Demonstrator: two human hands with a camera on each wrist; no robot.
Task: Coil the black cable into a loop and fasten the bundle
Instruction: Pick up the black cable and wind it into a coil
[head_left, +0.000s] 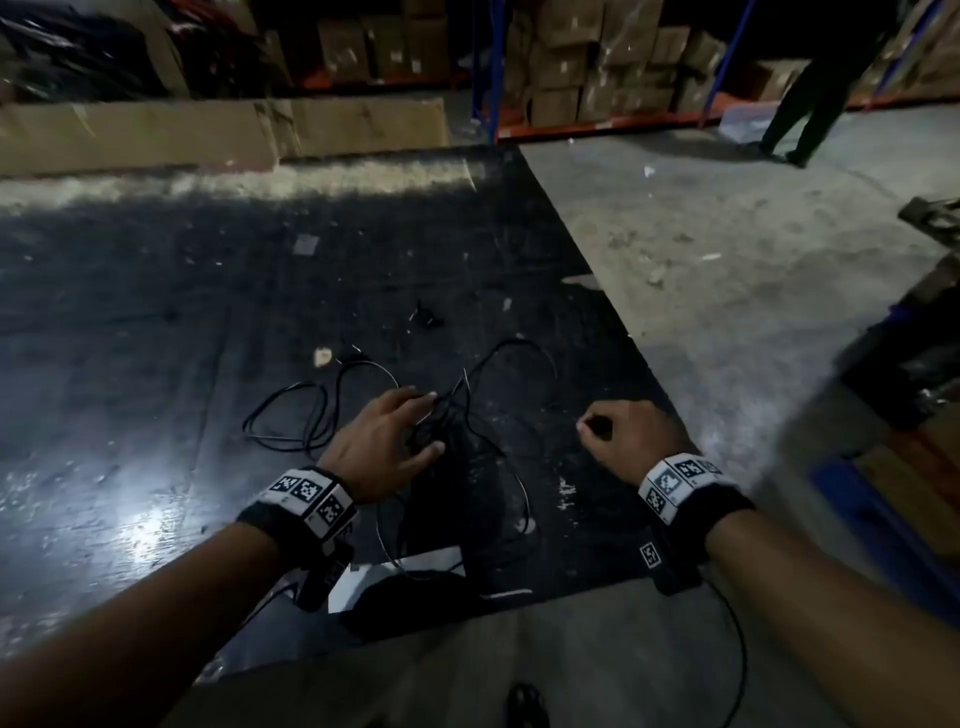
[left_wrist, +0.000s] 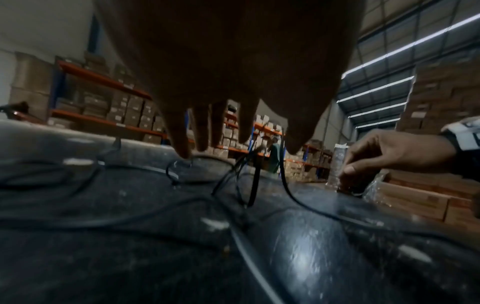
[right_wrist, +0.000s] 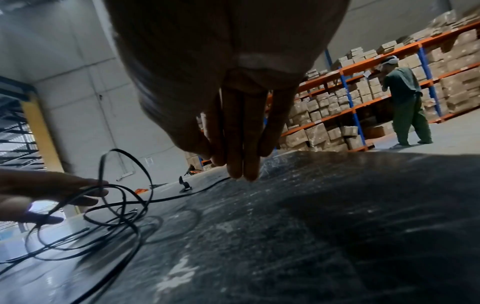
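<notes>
A thin black cable (head_left: 311, 410) lies in a loose tangle on the dark table (head_left: 156, 322). My left hand (head_left: 434, 422) is over the middle of the tangle with fingers spread and straight. Strands of the cable (left_wrist: 259, 181) rise between its thumb and fingers, and one loop of the cable (right_wrist: 124, 205) stands up beside the left hand (right_wrist: 64, 189). To the right, my right hand (head_left: 589, 428) is curled, thumb against fingertips, down at the table surface. A strand runs across to the right hand (left_wrist: 363, 164), which seems to pinch it.
A small black piece (head_left: 426, 314) and a pale scrap (head_left: 322, 356) lie beyond the tangle. The table's right edge runs diagonally past my right hand. Flat cardboard (head_left: 208, 130) and racks of boxes (head_left: 597, 78) stand behind. A person in green (right_wrist: 407, 102) stands by the racks.
</notes>
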